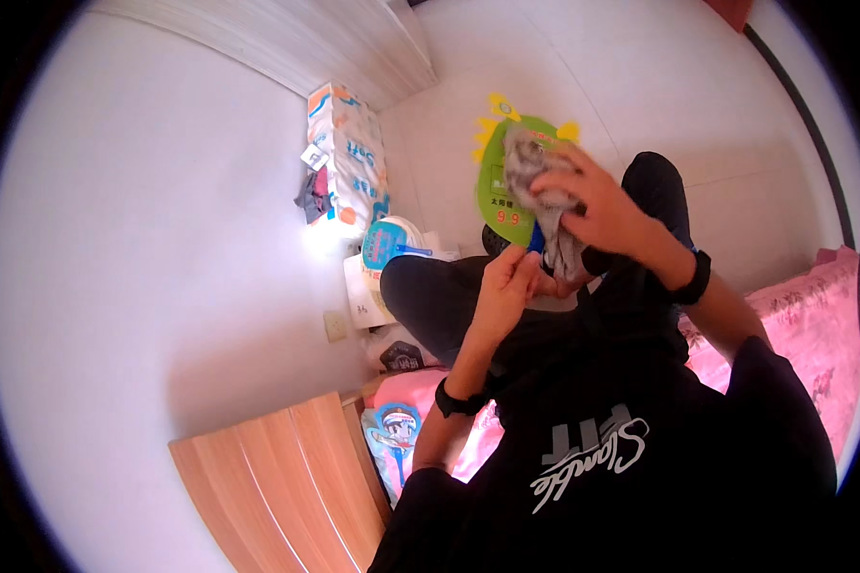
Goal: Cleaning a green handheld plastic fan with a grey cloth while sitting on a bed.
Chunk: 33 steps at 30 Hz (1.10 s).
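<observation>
My left hand (505, 279) is closed around the blue handle of a green plastic hand fan (493, 190) with yellow shapes along its rim. The fan is held up over my lap, its printed face showing. Against its right side my right hand (595, 200) presses a crumpled grey patterned cloth (532, 165), which covers part of the print and hangs down past the handle. My fingers are curled over the cloth, and its lower end reaches towards my bare foot.
A large plastic-wrapped tissue pack (356, 154) stands by the wall at the left. Below it a blue hand fan (385, 245) lies on white boxes. Another, cartoon-printed fan (398, 430) rests on the pink bedding (803, 329), near a wooden cabinet (287, 480). My bent knees flank the hands.
</observation>
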### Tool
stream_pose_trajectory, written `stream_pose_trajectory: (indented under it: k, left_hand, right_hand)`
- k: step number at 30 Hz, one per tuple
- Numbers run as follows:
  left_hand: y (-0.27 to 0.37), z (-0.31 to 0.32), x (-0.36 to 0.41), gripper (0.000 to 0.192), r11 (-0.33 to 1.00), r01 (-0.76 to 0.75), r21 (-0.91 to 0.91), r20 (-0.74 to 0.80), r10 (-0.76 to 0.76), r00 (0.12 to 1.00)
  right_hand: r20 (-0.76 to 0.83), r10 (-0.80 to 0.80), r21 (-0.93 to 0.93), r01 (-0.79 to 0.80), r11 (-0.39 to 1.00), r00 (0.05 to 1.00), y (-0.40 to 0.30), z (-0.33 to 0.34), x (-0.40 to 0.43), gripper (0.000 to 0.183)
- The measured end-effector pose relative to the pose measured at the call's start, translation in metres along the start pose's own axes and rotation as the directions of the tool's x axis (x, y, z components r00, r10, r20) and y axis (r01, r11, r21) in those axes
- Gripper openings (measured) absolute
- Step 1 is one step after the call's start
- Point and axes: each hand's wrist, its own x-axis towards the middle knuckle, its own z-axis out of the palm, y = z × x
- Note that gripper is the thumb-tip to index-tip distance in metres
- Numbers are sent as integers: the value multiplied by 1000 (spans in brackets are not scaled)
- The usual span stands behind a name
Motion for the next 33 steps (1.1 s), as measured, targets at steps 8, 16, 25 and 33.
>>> stream_pose_trajectory:
  k: [8, 16, 25, 33]
  left_hand:
    - [11, -1, -3, 31, 995, -30, 95, 6, 30, 1000]
    - [11, -3, -8, 28, 1000, -24, 11, 70, 23, 997]
    - [-6, -21, 2, 25, 977, -38, 209, -63, 53, 997]
    - [-5, -33, 7, 21, 992, -89, -87, -63, 84, 994]
  right_hand:
    - [-95, 22, 32, -19, 999, 995, -3, -4, 4, 46]
    - [-88, 201, 121, -189, 974, 976, 17, -2, 13, 48]
    - [-114, 45, -4, -46, 999, 992, 31, 19, 11, 50]
    - [-176, 59, 94, -43, 995, 983, 33, 15, 15, 49]
